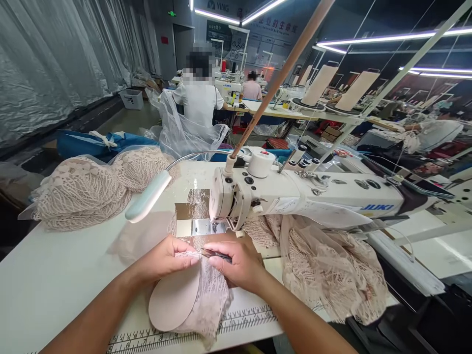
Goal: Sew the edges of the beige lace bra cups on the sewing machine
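My left hand (175, 255) pinches the edge of a pale lace bra piece (214, 295), just in front of the sewing machine. From it hangs a smooth beige foam cup (173, 302), over the edge of the table. In my right hand (236, 258) is a small dark pair of thread snips (219, 254), its tip close to my left fingertips at the lace edge. The palm covers much of the snips. Behind both hands stands the white sewing machine (276, 191), its needle area lit over a metal plate (206, 227).
Lace pieces are heaped at the left (84, 191), and more lace fabric (328, 265) lies right of the machine. A lamp (149, 194) arches over the table. A ruler strip (254, 314) runs along the front edge. Ahead, a person in white (199, 103) sits with their back to me.
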Demonstrator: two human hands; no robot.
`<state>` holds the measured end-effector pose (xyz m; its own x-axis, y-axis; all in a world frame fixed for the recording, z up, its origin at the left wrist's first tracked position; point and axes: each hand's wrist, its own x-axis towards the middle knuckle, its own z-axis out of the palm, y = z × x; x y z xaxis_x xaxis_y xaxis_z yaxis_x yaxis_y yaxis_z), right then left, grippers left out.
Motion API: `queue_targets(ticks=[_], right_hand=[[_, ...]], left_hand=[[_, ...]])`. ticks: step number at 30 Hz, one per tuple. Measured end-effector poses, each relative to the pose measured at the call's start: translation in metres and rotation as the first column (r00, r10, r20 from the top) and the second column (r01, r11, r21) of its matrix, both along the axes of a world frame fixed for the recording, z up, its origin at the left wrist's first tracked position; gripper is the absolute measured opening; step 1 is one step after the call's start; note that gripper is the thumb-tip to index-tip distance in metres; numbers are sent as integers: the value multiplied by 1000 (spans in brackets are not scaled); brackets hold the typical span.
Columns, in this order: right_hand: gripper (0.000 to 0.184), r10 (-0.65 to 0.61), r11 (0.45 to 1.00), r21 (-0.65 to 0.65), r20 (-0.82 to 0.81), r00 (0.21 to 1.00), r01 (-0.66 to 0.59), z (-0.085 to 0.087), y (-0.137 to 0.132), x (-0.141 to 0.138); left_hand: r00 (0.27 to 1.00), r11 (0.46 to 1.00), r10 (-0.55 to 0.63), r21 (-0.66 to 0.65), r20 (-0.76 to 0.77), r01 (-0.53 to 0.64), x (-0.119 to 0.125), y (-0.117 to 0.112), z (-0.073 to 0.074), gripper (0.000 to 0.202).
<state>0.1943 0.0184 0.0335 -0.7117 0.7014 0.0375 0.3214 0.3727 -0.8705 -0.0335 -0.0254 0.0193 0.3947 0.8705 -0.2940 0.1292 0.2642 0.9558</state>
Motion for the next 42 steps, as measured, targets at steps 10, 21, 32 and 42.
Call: queue_targets(ticks=[10, 21, 32, 42], right_hand=[[21, -15, 981, -191, 47, 999, 24, -1, -3, -9], [15, -39, 971, -238, -34, 999, 30, -12, -3, -9], [20, 26, 969, -246, -8, 1000, -27, -22, 5, -3], [19, 70, 964, -254, -38, 997, -78, -19, -1, -9]], left_hand=[[998, 999, -43, -27, 34, 44, 2, 1, -4, 36], [992, 989, -101, -99, 72, 108, 3, 0, -1, 45], [998, 997, -59, -54, -34, 58, 1, 0, -4, 32], [991, 987, -133, -96, -6, 132, 2, 2, -11, 40]])
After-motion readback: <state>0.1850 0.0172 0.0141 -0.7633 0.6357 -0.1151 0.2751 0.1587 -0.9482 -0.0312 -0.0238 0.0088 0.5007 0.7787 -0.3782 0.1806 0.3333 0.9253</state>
